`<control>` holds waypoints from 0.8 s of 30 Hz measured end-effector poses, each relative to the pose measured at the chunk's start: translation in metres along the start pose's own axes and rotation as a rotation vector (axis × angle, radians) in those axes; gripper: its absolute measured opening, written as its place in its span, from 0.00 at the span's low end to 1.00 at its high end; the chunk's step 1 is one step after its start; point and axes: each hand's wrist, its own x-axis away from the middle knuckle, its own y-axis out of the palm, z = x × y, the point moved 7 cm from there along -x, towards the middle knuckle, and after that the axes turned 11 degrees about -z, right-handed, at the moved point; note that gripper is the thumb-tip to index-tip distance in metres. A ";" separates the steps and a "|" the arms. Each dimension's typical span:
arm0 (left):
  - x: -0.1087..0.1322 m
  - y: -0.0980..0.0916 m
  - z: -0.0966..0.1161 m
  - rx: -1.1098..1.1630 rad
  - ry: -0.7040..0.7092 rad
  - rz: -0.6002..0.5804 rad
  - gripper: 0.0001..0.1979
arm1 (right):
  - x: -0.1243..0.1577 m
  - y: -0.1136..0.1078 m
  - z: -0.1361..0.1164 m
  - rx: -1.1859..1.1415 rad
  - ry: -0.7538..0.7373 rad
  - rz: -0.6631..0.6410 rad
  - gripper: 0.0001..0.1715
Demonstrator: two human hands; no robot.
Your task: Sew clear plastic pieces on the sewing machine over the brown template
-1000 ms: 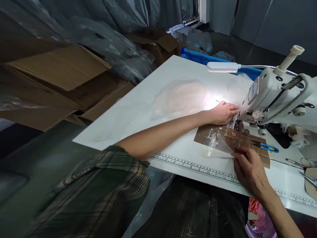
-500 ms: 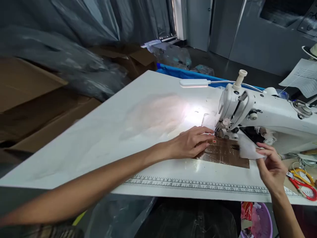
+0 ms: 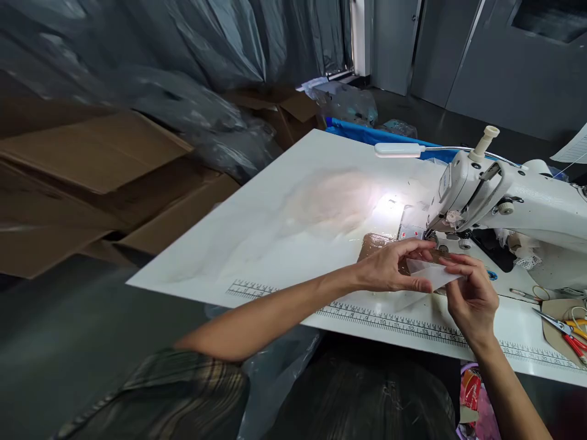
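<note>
Head view: the right hand [image 3: 472, 296] pinched the translucent sheet [image 3: 436, 273] between both hands; whether the left hand [image 3: 397, 267] gripped it could not be determined. Good handling likely required light, even tension, keeping clear of the sewing machine [image 3: 527, 205] just beyond.

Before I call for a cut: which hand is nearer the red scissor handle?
The right hand, pinching the translucent sheet at its right end; the left hand lies farther from the red handle, at the sheet's other end.

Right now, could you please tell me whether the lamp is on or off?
The lamp is on: the table beneath it is brightly lit.
</note>
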 end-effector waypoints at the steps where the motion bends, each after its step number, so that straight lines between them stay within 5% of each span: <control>1: 0.001 -0.004 0.003 -0.084 -0.003 0.073 0.33 | 0.000 0.000 -0.003 0.031 -0.023 0.027 0.06; 4: 0.004 -0.009 0.012 -0.262 0.006 0.218 0.29 | 0.002 -0.001 -0.009 0.091 -0.086 0.094 0.10; 11: 0.001 0.010 0.002 -0.047 -0.121 0.030 0.22 | 0.010 0.006 -0.017 0.133 -0.153 0.145 0.15; 16: 0.000 0.008 -0.002 0.104 -0.125 0.022 0.14 | 0.012 0.007 -0.018 0.173 -0.153 0.156 0.15; 24: 0.000 -0.002 -0.001 -0.015 -0.126 0.094 0.09 | 0.011 0.017 -0.011 0.049 -0.004 -0.072 0.25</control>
